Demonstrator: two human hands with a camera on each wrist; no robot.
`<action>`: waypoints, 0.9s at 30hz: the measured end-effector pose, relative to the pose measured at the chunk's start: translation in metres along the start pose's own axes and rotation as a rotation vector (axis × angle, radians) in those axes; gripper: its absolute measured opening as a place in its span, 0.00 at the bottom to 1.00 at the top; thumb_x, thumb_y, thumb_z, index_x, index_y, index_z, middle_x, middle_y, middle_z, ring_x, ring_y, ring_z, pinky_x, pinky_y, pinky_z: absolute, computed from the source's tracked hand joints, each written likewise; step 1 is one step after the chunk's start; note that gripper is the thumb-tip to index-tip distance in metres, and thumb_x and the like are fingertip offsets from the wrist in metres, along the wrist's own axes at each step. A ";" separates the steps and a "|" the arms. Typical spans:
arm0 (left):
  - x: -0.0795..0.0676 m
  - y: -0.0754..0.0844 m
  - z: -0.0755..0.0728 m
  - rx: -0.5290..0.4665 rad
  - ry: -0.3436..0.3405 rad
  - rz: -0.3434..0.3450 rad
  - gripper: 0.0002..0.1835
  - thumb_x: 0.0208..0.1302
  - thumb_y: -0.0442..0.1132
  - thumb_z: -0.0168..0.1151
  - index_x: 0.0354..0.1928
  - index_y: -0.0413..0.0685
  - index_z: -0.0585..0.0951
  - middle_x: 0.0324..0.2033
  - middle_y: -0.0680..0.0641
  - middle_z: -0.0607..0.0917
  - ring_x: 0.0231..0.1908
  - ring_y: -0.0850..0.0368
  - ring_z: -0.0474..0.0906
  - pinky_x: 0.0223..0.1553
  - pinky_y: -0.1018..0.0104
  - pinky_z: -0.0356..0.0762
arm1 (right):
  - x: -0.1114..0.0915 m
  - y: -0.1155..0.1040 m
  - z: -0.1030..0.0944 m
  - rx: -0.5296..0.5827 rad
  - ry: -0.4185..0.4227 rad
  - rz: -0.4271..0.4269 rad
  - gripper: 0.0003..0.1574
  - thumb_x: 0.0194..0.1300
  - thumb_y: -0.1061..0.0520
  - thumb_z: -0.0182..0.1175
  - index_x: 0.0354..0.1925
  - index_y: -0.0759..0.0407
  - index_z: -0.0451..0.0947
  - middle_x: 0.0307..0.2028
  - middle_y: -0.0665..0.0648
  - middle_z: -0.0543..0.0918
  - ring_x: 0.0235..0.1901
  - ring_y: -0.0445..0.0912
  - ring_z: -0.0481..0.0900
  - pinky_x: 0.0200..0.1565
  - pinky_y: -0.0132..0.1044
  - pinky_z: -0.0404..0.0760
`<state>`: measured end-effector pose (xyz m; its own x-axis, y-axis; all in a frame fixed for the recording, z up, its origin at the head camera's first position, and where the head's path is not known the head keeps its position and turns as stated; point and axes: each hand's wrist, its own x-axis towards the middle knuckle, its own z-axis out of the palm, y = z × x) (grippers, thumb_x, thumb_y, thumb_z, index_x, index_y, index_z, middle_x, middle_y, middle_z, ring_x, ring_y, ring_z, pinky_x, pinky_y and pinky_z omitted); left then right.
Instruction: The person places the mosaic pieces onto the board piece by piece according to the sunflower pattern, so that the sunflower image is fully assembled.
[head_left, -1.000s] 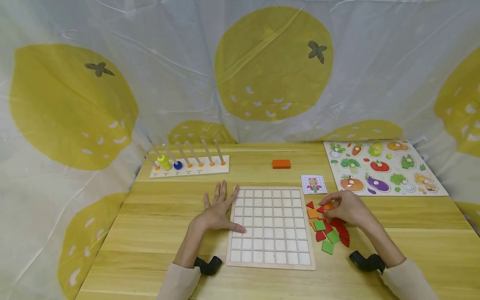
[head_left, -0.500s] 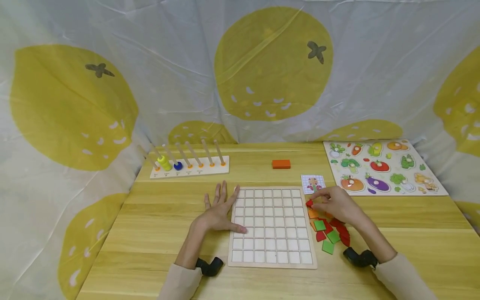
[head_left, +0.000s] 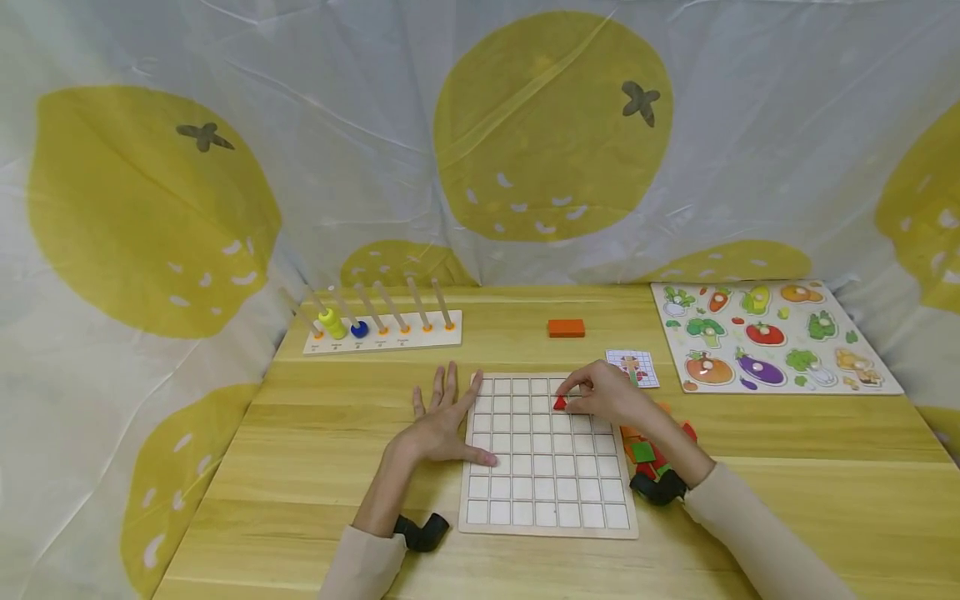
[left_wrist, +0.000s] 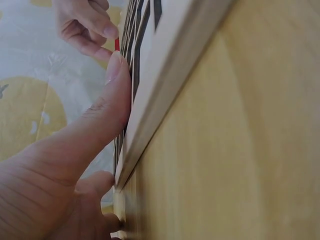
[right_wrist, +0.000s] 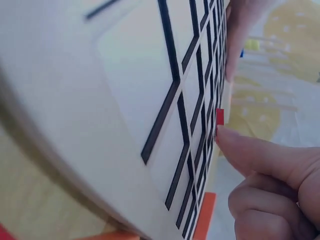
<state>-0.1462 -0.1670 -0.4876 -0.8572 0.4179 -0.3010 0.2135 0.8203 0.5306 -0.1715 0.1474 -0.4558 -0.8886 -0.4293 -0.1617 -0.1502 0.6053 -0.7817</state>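
A wooden grid board (head_left: 546, 533) of square cells lies on the table in front of me. My right hand (head_left: 609, 395) is over its upper right cells, with a small red triangle tile (head_left: 559, 403) pinched between thumb and fingers. In the right wrist view that red tile (right_wrist: 220, 116) shows edge-on, close over the grid. My left hand (head_left: 438, 432) lies spread at the board's left edge, its thumb resting on the grid and its fingers beside the frame. The left wrist view shows the left thumb (left_wrist: 102, 105) along the board's rim.
Loose tiles, including a green square (head_left: 642, 452), lie right of the board, partly hidden by the right forearm. A pattern card (head_left: 643, 372), a vegetable puzzle (head_left: 780, 337), an orange block (head_left: 566, 328) and a peg rack (head_left: 382, 332) stand farther back.
My right hand has moved left from the tile pile onto the grid board, carrying the red triangle tile. The left hand has stayed in place.
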 end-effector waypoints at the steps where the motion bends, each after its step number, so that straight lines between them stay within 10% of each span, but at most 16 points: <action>1: 0.000 0.000 0.000 0.004 0.004 0.002 0.78 0.38 0.80 0.73 0.83 0.68 0.33 0.79 0.38 0.18 0.78 0.41 0.09 0.69 0.25 0.09 | 0.001 0.000 0.001 0.000 -0.003 -0.006 0.10 0.63 0.62 0.72 0.44 0.58 0.91 0.16 0.47 0.62 0.20 0.42 0.56 0.25 0.31 0.57; 27: -0.001 0.003 -0.002 -0.009 0.007 0.003 0.79 0.38 0.79 0.74 0.84 0.66 0.35 0.79 0.38 0.19 0.79 0.40 0.10 0.69 0.24 0.10 | 0.006 -0.004 0.003 0.065 0.026 0.099 0.09 0.57 0.62 0.77 0.39 0.57 0.92 0.14 0.48 0.65 0.18 0.43 0.58 0.23 0.31 0.57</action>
<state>-0.1462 -0.1659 -0.4844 -0.8598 0.4178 -0.2936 0.2121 0.8151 0.5390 -0.1750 0.1402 -0.4559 -0.9088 -0.3513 -0.2251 -0.0334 0.5990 -0.8000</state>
